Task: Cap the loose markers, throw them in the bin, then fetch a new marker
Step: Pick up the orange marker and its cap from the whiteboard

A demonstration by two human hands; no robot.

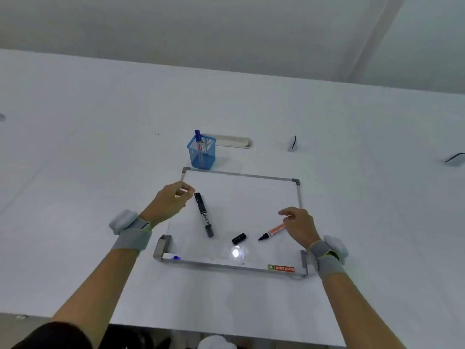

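Note:
A small whiteboard (251, 197) lies flat on the table. On it lies a black marker (203, 214), and a loose black cap (239, 238) rests nearer the front. My right hand (299, 226) grips an uncapped orange marker (273, 232), whose black tip touches the board just right of the cap. My left hand (171, 201) hovers at the black marker's far end with the fingers curled and holds nothing. A blue mesh pen holder (201, 153) behind the board holds a blue-capped marker (198, 139).
A small blue cap (177, 257) lies in the board's front tray at the left. A grommet slot (234, 142) sits behind the holder. A small white object (292, 143) and a dark-edged item (455, 158) lie at the right. The table's front edge is near my body.

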